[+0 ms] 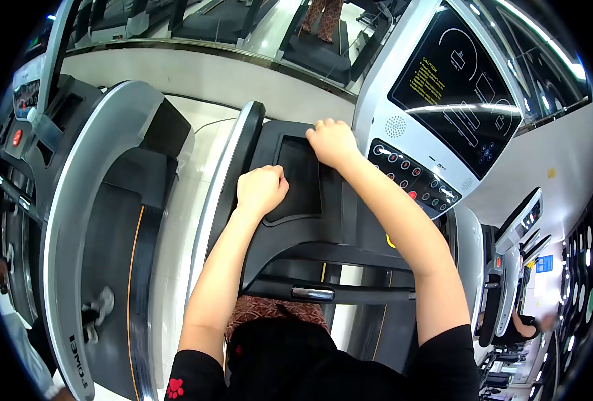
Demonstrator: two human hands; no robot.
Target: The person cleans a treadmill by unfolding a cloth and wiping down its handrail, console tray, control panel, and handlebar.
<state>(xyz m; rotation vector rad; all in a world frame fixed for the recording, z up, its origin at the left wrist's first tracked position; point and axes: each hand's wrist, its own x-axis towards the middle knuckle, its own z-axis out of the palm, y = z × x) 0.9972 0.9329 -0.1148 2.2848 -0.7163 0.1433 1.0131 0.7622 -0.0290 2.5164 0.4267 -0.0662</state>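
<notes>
My left hand (261,190) is curled into a fist at the left rim of a recessed tray (301,177) on a black treadmill console (310,235). Up at the tray's far right corner, my right hand (333,142) rests with its fingers bent and closed. Anything inside either hand is hidden. To the right of my hands stands a dark display screen (453,83) with yellow caution text. Below that screen lies a button panel (398,166) with a red button. A black crossbar (363,295) with a shiny metal plate runs in front of my body.
Another treadmill (99,140) stands on the left, with a person's shoe (102,304) on its belt. A low wall (296,85) with a mirror above it lies ahead. More treadmills (520,220) line the right, where another person (527,327) is seen.
</notes>
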